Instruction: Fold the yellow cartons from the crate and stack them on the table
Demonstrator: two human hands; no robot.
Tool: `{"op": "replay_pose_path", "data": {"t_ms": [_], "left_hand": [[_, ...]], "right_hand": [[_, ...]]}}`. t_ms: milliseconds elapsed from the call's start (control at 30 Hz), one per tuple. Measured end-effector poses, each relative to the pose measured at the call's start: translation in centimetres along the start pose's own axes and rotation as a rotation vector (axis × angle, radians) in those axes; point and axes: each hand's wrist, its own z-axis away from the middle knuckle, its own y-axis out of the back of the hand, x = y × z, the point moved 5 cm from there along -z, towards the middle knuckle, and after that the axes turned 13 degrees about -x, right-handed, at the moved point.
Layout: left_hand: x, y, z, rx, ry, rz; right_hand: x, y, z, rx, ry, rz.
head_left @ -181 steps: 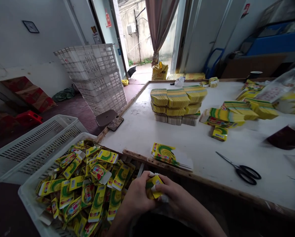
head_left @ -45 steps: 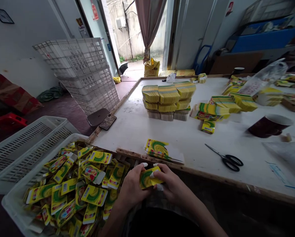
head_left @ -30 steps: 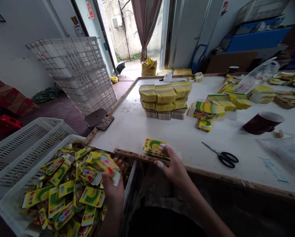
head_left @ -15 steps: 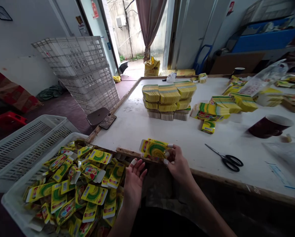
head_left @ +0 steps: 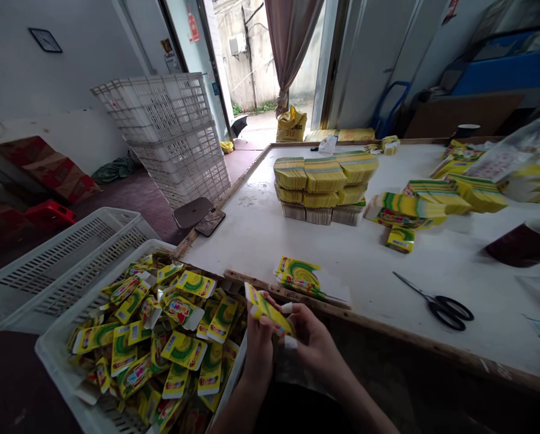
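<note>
A white-topped counter [head_left: 247,244] with a worn wooden edge fills the right side of the room, facing an open doorway where a brownish curtain [head_left: 292,51] hangs knotted above a yellow sack [head_left: 291,126]. Tall white crates [head_left: 161,135] stand stacked left of the door. On the counter, bundled yellow cartons [head_left: 323,188] rise in a block, with black-handled scissors [head_left: 448,310] lying to the right and a phone [head_left: 210,222] at the left edge. A flat pile [head_left: 299,274] of printed cartons lies by the near edge. Below, a pale plastic bin [head_left: 53,358] is heaped with similar cartons. Just off that edge, beside the bin, the left hand [head_left: 258,346] grasps a yellow carton [head_left: 265,308], tilted. The right hand [head_left: 315,337], white coverings on its fingertips, has fingers parted at the carton's near end; whether they grip it cannot be told.
</note>
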Motion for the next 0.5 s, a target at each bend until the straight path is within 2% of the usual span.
{"op": "replay_pose_path", "data": {"t_ms": [133, 200, 267, 333, 400, 467, 500], "left_hand": [[-0.6, 0.8, 0.0, -0.003, -0.003, 0.107], [-0.1, 1.2, -0.3, 0.009, 0.027, 0.112], [1.3, 1.8, -0.6, -0.034, 0.044, 0.115], [3.4, 2.3, -0.8, -0.126, 0.022, 0.086], [5.8, 2.4, -0.8, -0.243, -0.069, -0.064], [6.6, 1.8, -0.5, -0.384, -0.045, -0.322], [6.3, 1.2, -0.3, -0.46, -0.003, -0.445]], "right_hand": [[-0.6, 2.0, 0.2, 0.022, 0.011, 0.002], [-1.4, 2.8, 0.4, 0.05, 0.035, 0.112], [-2.6, 3.5, 0.8, 0.088, 0.115, 0.313], [-4.1, 3.9, 1.2, 0.098, 0.221, 0.582], [-5.0, 3.6, 1.6, 0.038, 0.291, 0.843], [-5.1, 2.7, 1.9, -0.074, 0.319, 1.014], [-5.0, 2.2, 2.1, -0.123, 0.33, 1.049]]}}
